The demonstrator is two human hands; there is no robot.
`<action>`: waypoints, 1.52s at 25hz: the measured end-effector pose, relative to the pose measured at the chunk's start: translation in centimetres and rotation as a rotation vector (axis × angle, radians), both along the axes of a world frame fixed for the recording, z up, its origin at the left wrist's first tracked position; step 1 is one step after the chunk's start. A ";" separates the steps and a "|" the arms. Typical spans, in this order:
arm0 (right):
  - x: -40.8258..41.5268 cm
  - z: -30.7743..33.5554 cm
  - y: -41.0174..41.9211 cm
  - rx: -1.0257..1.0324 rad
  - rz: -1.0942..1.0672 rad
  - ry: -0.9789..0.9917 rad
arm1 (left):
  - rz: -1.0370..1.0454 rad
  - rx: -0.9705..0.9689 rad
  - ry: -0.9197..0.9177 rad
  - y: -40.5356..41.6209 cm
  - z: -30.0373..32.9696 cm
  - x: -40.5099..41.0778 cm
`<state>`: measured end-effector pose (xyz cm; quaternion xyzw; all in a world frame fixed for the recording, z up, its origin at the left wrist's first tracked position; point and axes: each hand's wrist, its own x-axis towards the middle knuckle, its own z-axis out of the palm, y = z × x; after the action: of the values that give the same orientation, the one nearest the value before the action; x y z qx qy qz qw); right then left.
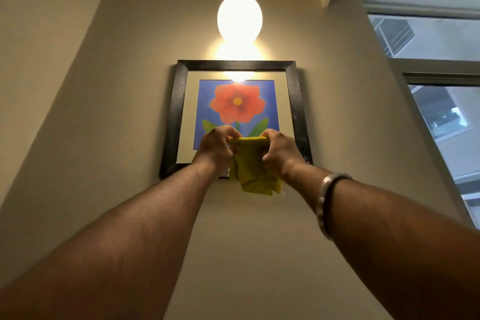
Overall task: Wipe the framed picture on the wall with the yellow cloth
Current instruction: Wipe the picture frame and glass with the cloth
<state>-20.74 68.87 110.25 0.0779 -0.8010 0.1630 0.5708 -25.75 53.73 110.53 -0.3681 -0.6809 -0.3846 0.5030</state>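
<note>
Lamp (pixel 239 17) above framed picture (pixel 237 114); window (pixel 446 122) right; cloth (pixel 253 166) before it.

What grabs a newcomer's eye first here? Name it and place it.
The glowing lamp high on the wall, glaring onto the glass below. Under it hangs the picture, a red flower on blue in a black frame. In front of its lower edge, the left hand and right hand each grip the cloth, which hangs between them.

The single head-worn camera is looking steeply upward from below, facing a beige wall (pixel 104 112) at close range. It is taking in the framed picture (pixel 235 117) at centre, a lit globe lamp (pixel 239 17) above, and a window (pixel 441 112) along the right edge.
</note>
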 end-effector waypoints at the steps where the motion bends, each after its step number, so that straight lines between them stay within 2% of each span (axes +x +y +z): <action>1: -1.0 -0.1 0.1 -0.021 -0.018 -0.001 | -0.003 -0.006 0.006 0.3 0.0 -1.1; 5: -4.7 0.1 0.8 -0.090 -0.103 0.106 | -0.026 -0.016 0.069 1.4 0.4 -5.0; 9: -9.3 -1.0 1.5 -0.055 -0.299 0.396 | 0.005 -0.014 0.202 1.9 0.7 -8.8; 11: -11.2 -2.0 1.9 0.108 -0.389 0.564 | 0.076 -0.040 0.317 1.3 0.6 -10.4; 13: -12.2 -2.7 2.1 0.329 -0.454 0.673 | 0.235 -0.042 0.443 -0.1 0.5 -12.1; 16: -12.8 -2.7 2.7 0.498 -0.414 0.631 | 0.599 -0.057 0.585 -2.7 0.5 -14.5; 18: -13.0 -3.0 3.6 0.487 -0.299 0.540 | 0.675 -0.028 0.609 -3.2 0.2 -15.2; 20: -12.7 -3.5 4.2 0.446 -0.252 0.447 | 0.704 0.018 0.622 -3.0 0.1 -15.5; 22: -13.0 -4.0 3.1 0.412 -0.326 0.409 | 0.726 0.068 0.620 -2.9 0.2 -15.9; 24: -13.8 -4.5 0.8 0.406 -0.410 0.432 | 0.727 0.102 0.606 -3.1 0.3 -15.9; 26: -15.0 -5.3 -0.3 0.463 -0.406 0.463 | 0.736 0.096 0.600 -3.2 0.2 -16.0; 28: -15.1 -5.7 1.6 0.490 -0.396 0.497 | 0.743 0.044 0.605 -3.1 0.2 -15.9; 29: -14.7 -5.9 3.3 0.444 -0.418 0.520 | 0.739 0.020 0.599 -3.0 0.2 -15.9; 31: -13.2 -6.4 6.1 0.201 -0.457 0.577 | 0.740 0.002 0.583 -3.0 0.3 -15.9; 33: -13.1 -6.4 5.1 0.050 -0.474 0.640 | 0.732 0.020 0.574 -3.0 0.2 -16.0; 34: -13.7 -6.1 3.2 0.083 -0.450 0.651 | 0.710 0.033 0.564 -3.0 0.2 -16.0; 36: -15.5 -6.0 -0.7 0.284 -0.375 0.594 | 0.641 0.051 0.538 -3.2 0.3 -16.0; 38: -15.6 -5.9 -0.5 0.415 -0.346 0.519 | 0.615 0.020 0.526 -3.4 0.6 -16.0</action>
<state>-36.32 68.41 104.35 0.0944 -0.6471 -0.1270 0.7458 -41.70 50.29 111.09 -0.2280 -0.6037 -0.1153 0.7552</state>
